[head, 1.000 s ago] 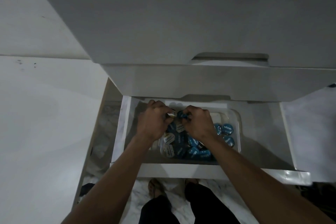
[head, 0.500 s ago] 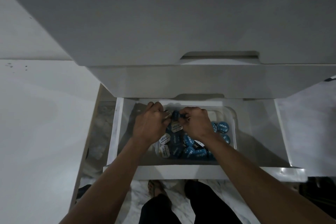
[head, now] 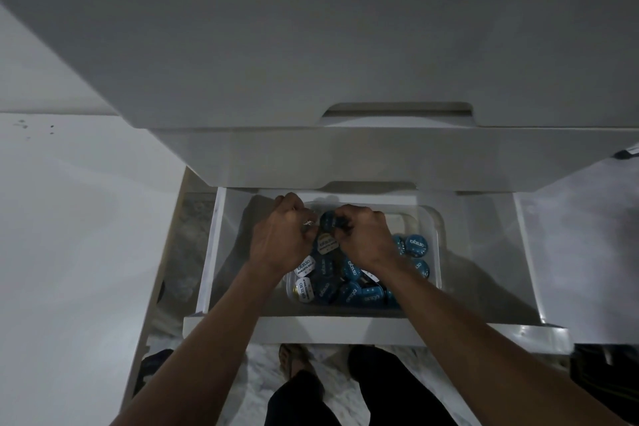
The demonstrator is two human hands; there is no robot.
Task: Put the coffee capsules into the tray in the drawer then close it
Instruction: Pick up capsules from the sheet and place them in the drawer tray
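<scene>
A white drawer (head: pixel 380 323) stands pulled out below me. Inside it sits a clear plastic tray (head: pixel 436 235) holding several blue and a few white coffee capsules (head: pixel 416 245). Both my hands are down in the tray at its far left part. My left hand (head: pixel 281 235) has its fingers curled and pinches something small and shiny. My right hand (head: pixel 363 239) grips a dark blue capsule (head: pixel 329 221) between the two hands. The hands hide the capsules under them.
Closed white drawer fronts (head: pixel 345 156) overhang the open drawer from above. A white countertop (head: pixel 69 235) lies to the left and another white surface (head: pixel 587 252) to the right. My legs and sandalled foot (head: pixel 294 361) stand on marble floor below the drawer front.
Both hands stay together over the tray, still working the same capsule. The view has shifted slightly; the drawer remains open.
</scene>
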